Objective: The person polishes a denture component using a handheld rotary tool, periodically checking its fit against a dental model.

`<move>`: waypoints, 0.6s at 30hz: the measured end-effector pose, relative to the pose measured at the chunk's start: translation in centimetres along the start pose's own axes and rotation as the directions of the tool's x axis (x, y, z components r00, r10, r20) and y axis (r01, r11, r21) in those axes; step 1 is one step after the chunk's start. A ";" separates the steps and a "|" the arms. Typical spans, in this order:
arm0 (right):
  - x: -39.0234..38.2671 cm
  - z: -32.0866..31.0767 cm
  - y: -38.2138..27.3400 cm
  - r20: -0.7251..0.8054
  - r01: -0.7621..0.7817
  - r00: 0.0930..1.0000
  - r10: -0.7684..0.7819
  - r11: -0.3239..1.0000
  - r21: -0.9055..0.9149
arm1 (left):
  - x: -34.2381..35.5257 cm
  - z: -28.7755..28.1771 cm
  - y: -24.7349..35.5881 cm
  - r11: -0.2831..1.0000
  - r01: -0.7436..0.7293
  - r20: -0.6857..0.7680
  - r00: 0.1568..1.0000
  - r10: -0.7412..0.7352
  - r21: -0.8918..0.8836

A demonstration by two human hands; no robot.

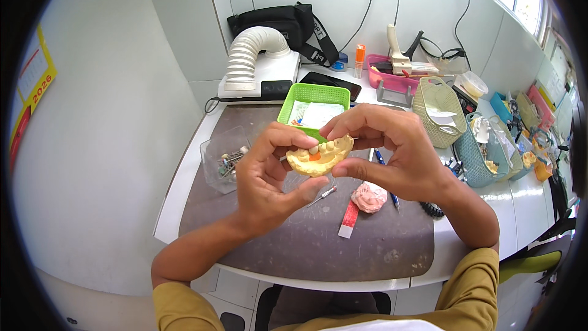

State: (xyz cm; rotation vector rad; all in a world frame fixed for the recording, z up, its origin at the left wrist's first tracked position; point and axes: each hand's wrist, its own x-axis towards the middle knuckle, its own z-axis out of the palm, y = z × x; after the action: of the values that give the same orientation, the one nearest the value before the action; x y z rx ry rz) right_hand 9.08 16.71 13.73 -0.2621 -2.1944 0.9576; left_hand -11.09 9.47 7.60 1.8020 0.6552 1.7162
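A pale yellow plaster dental cast (320,167) with a row of teeth is held up above the bench. It shows an orange patch near one whitish tooth. My left hand (264,178) pinches its left end between thumb and fingers. The other end is gripped by my right hand (395,147), the thumb below and the fingers above. On the dark mat (269,239) beneath lie a pink dental cast (369,197), a red and white strip (348,219), a slim metal tool (324,195) and a blue pen (394,199), partly hidden by my right hand.
A clear tub (211,168) of small rotary bits stands at the left. Behind my hands are a green basket (285,109), a dark phone (352,87) and a white machine with a ribbed hose (236,73). Beige (438,124) and blue (481,175) baskets line the right side.
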 end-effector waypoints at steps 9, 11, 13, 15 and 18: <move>-0.1 0.2 0.4 0.057 -0.048 0.997 0.044 0.996 0.079 | -0.6 0.2 -0.2 1.000 -0.009 -0.008 1.000 0.009 -0.027; -0.1 0.3 0.6 0.058 -0.048 0.997 0.044 0.996 0.076 | -0.6 0.1 -0.3 1.000 -0.018 -0.006 1.000 0.018 -0.019; -0.2 0.4 0.7 0.059 -0.060 0.997 0.056 0.995 0.074 | -0.8 0.2 -0.4 1.000 -0.012 -0.010 1.000 0.012 -0.011; -0.2 0.4 0.6 0.055 -0.063 0.997 0.059 0.995 0.079 | -0.7 0.1 -0.3 1.000 -0.013 -0.011 1.000 0.012 -0.010; -0.2 0.4 0.4 0.046 -0.064 0.997 0.060 0.995 0.080 | -0.7 0.2 -0.2 1.000 -0.014 -0.013 1.000 0.014 -0.025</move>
State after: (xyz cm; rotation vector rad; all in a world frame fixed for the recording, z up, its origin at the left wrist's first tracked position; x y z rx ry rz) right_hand 8.96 16.67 13.14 -0.2752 -2.1913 1.0939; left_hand -10.90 9.11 6.92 1.7839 0.6244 1.7386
